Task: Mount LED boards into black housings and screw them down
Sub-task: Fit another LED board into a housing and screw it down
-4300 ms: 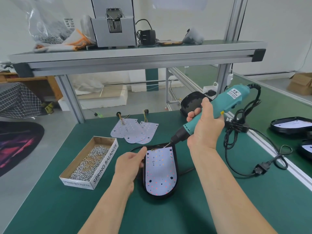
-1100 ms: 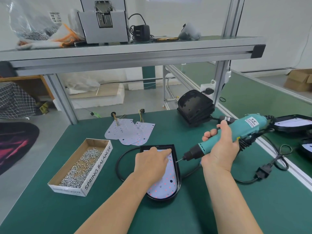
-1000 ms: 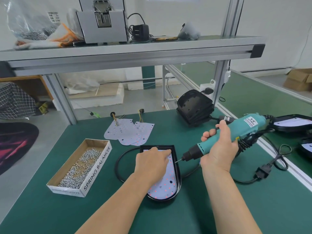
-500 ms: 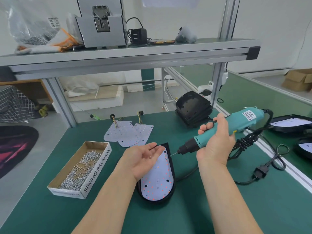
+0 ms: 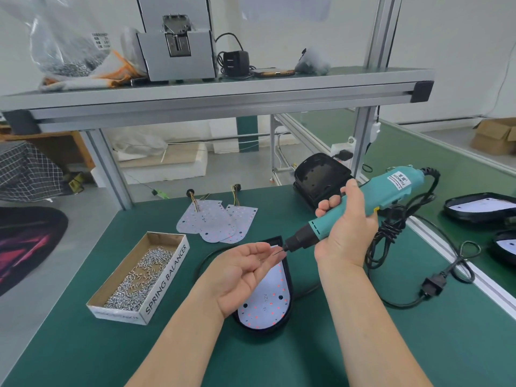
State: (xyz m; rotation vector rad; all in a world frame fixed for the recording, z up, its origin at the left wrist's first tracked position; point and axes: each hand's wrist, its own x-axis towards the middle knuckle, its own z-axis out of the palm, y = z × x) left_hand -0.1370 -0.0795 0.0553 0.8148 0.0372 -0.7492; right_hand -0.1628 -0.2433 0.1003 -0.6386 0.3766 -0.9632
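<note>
Lying toward the worktop's [image 5: 363, 344] near edge, a flat white LED board [image 5: 268, 300], round-ended and dotted with red, is seated in a glossy black housing [image 5: 290, 289]. The left grip [image 5: 243, 272] is held palm-up above it, fingers relaxed, nothing clasped. A teal plastic screwdriver [image 5: 391, 188] is clasped by the right grip [image 5: 346, 227], its bit at the left fingertips.

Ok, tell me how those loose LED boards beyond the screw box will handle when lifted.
The loose LED boards look thin and flat, so probably light and slightly flexible. They overlap, so lifting one may drag its neighbour. Their wire tails would likely dangle and snag.
</note>
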